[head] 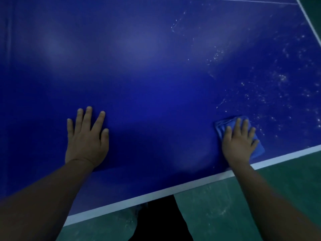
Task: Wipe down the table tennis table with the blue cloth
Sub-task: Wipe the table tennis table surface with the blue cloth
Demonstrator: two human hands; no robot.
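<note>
The right hand point(238, 143) is lying flat on the cloth point(225, 125), fingers straight and spread, pressing it onto the table point(156, 75) close to the near white edge line. The cloth is sitting folded into a small pad, its layered edges showing left of the fingers and a corner poking out by the little finger. The left hand point(86, 136) is resting open and flat on bare surface well apart from it, likely bracing the body. White specks are scattering across the table up and to the right of the cloth, so that patch is probably waiting to be wiped. The cloth is looking soft, light and limp; it should be bunching or unfolding if dragged by a corner, so a broad palm on its middle is seeming the surest hold. The smooth table should be letting it slide easily.
</note>
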